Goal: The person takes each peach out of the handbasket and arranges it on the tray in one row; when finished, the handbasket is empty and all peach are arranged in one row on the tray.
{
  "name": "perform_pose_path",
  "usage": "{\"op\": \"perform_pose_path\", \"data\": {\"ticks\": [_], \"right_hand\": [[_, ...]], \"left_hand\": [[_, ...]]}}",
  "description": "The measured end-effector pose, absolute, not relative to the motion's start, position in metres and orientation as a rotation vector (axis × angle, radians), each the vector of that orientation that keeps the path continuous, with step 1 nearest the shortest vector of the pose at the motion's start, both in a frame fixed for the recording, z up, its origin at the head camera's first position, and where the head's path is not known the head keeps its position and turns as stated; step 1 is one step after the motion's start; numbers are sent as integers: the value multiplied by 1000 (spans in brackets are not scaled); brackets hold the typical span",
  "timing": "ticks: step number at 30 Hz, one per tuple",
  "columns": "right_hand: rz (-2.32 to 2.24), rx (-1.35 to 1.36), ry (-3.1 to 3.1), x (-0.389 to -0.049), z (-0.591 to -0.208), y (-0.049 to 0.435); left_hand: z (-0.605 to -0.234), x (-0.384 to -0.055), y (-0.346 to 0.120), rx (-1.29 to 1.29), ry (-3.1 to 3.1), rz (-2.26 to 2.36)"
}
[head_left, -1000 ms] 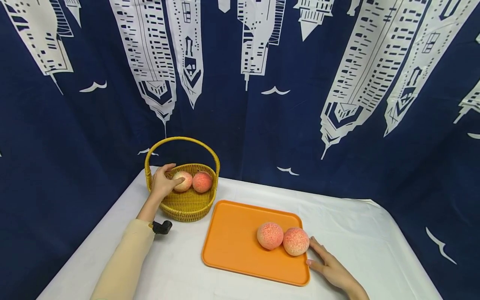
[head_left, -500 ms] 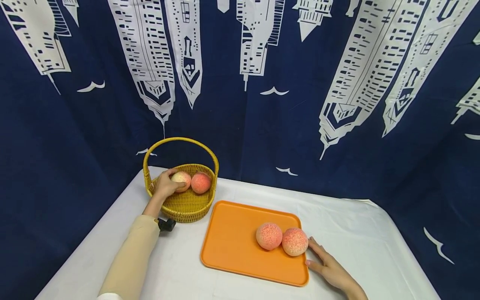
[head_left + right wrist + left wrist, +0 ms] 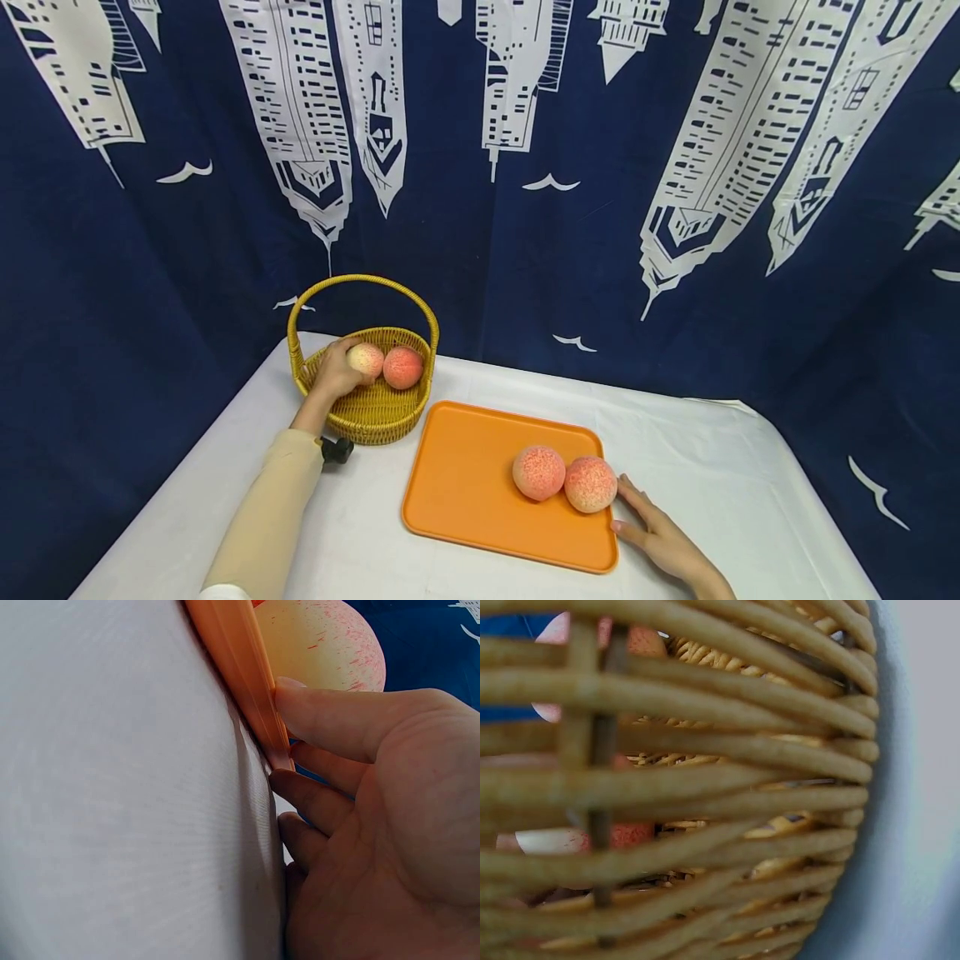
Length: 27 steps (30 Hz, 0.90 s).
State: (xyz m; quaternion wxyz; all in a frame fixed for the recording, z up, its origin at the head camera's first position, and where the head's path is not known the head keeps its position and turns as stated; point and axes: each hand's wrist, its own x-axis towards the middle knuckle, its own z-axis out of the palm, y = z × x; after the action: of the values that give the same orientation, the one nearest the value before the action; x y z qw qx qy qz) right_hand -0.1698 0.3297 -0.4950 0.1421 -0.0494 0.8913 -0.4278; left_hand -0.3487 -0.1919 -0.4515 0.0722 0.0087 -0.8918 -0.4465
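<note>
In the head view a woven basket (image 3: 375,429) with a tall hoop handle stands at the back left. My left hand (image 3: 337,374) reaches into it, thumb and fingers around a pale yellow-pink peach (image 3: 365,359). Beside that lies a redder peach (image 3: 403,368). The basket's weave (image 3: 727,780) hides most of the hand in the left wrist view. My right hand (image 3: 662,540) lies at the right edge of an orange tray (image 3: 472,483), fingers loosely extended. In the right wrist view its thumb (image 3: 330,720) rests at the tray's rim (image 3: 251,667).
Two pink peaches, one nearer the middle (image 3: 538,472) and one at the right end (image 3: 591,484), sit side by side on the tray. White cloth (image 3: 697,467) covers the table. Behind it hangs a navy curtain (image 3: 480,275) with white building prints.
My left hand has moved slightly right and lower into the basket, its fingers closing around the pale peach. The right hand and tray have stayed in place.
</note>
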Motion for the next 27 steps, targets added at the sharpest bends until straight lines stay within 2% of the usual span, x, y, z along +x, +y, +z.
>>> {"op": "perform_pose_path", "data": {"ticks": [18, 27], "right_hand": [[-1237, -167, 2575, -169, -495, 331], [-1223, -183, 2588, -169, -495, 329]], "left_hand": [[-446, -341, -192, 131, -2590, -1378], [-429, -321, -191, 168, -2537, -1442]]}}
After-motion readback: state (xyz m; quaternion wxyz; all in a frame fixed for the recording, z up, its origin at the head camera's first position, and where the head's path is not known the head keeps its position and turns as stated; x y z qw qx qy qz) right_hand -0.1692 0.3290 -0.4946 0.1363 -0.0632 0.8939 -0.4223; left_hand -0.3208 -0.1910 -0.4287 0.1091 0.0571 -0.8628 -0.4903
